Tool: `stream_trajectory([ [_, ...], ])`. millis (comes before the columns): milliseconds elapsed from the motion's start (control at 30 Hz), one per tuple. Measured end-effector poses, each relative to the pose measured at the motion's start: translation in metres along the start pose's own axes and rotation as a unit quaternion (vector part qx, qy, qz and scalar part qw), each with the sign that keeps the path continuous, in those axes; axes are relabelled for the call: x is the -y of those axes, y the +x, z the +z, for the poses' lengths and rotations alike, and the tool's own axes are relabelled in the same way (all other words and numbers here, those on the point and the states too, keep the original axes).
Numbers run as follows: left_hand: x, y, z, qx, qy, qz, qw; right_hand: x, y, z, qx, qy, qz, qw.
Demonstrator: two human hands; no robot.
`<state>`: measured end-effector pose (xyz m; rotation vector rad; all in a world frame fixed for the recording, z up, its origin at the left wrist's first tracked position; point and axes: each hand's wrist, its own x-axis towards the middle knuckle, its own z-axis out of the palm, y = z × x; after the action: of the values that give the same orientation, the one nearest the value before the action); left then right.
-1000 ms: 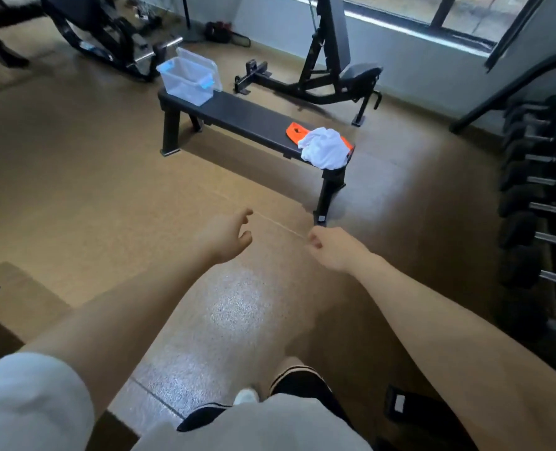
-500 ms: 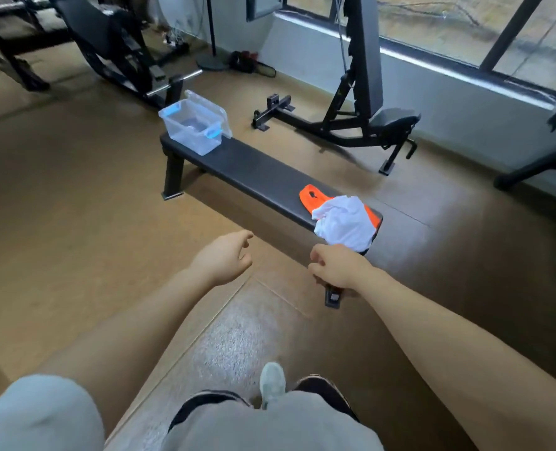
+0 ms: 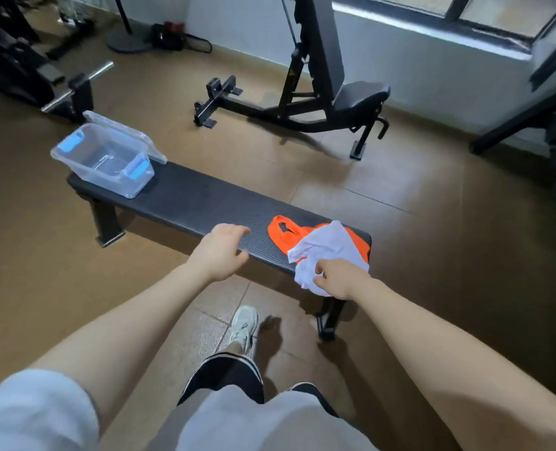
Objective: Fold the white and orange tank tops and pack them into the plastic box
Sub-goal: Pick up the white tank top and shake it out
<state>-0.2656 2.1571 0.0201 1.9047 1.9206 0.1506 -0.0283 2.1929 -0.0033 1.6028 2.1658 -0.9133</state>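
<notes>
My right hand (image 3: 333,281) is at the near edge of the white top (image 3: 327,252), fingers curled narrow against the cloth — whether they've pinched it I can't tell. It lies crumpled over the orange top (image 3: 281,234) at the bench's (image 3: 188,200) right end. My left hand (image 3: 221,252) hovers loosely open, empty, just left of the pile. The box (image 3: 102,159) stands open at the far left end — along the bench's length, nearer my left.

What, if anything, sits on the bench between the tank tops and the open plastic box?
Nothing visible. The bench top is bare between the white tank top, lying on the orange tank top, and the plastic box. The lid leans behind the box.
</notes>
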Motion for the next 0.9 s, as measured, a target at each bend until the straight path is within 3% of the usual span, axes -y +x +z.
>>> stream_trajectory([
  [267,0.02,0.2,-0.043,0.097,0.05,0.083,0.991,0.01,0.146,-0.079,0.003,0.046,0.073,0.996],
  [467,0.001,0.296,-0.016,0.232,0.056,0.152,0.959,-0.023,0.224,-0.099,-0.006,0.078,0.158,0.984],
  [533,-0.001,0.321,0.002,0.244,0.023,0.148,0.958,-0.044,0.252,-0.1,0.001,0.086,0.172,0.981],
  [633,-0.002,0.356,0.045,0.226,-0.073,0.12,0.964,-0.081,0.295,-0.085,-0.015,0.054,0.161,0.985],
  [900,0.015,0.424,0.176,0.286,-0.098,0.038,0.952,-0.164,0.38,0.001,-0.019,-0.118,0.039,0.992],
])
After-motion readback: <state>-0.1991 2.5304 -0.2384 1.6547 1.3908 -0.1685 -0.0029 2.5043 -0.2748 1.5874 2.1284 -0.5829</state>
